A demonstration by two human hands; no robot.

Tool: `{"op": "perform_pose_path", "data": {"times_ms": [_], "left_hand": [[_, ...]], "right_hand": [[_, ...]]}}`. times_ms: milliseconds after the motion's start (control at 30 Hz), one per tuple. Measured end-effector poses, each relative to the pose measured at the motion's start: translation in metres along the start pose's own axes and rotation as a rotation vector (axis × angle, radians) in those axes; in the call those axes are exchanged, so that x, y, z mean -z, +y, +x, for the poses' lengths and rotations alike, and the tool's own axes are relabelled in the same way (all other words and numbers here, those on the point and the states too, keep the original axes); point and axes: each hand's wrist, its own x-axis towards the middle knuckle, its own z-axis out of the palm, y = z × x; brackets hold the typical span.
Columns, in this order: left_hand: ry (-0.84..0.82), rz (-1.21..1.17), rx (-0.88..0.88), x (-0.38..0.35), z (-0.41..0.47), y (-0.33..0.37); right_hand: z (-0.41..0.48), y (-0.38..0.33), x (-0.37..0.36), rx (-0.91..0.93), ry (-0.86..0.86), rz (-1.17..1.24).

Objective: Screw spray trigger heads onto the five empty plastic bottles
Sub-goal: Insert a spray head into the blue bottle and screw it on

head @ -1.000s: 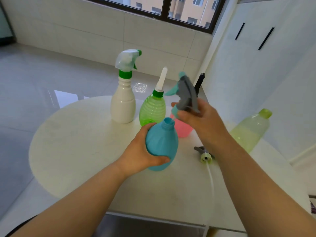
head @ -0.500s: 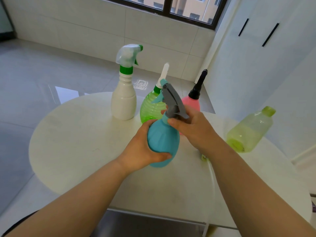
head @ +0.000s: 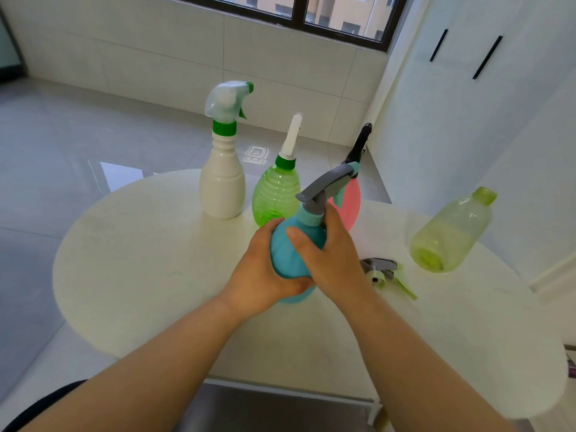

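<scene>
A round teal bottle [head: 285,257] stands on the white table [head: 149,260] with a grey-and-teal trigger head [head: 327,188] seated on its neck. My left hand [head: 261,272] wraps the bottle's left side. My right hand [head: 330,257] grips its shoulder and the collar under the head. Behind stand a white bottle [head: 222,185] with a clear-green trigger, a green ribbed bottle [head: 276,194] with a white nozzle, and a pink bottle [head: 353,201] with a black head. A pale green bottle [head: 448,235] lies on its side at the right. A loose grey-green trigger head [head: 381,271] lies beside my right wrist.
The round table's front edge is near my body. A white cabinet with black handles [head: 486,57] stands to the right. A tiled wall and window [head: 299,14] are behind, with grey floor to the left.
My right hand brought the trigger head down onto the teal bottle's neck, then slid lower to the collar. The head now points right instead of left.
</scene>
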Motion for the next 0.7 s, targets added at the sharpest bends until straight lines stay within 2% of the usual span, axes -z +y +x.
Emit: {"op": "perform_pose_path", "data": {"times_ms": [100, 333, 533, 700], "left_hand": [[0.014, 0.007, 0.0, -0.002, 0.001, -0.001], [0.016, -0.008, -0.023, -0.004, 0.001, -0.004], [-0.017, -0.022, -0.041, 0.0, 0.004, -0.004], [-0.072, -0.043, -0.041, 0.005, 0.005, 0.0]], "right_hand": [[-0.003, 0.001, 0.004, 0.007, 0.008, 0.04], [0.001, 0.003, -0.012, -0.038, 0.238, 0.136], [0.0, 0.008, -0.008, -0.038, 0.092, 0.193], [0.005, 0.012, -0.003, -0.059, 0.13, 0.262]]}}
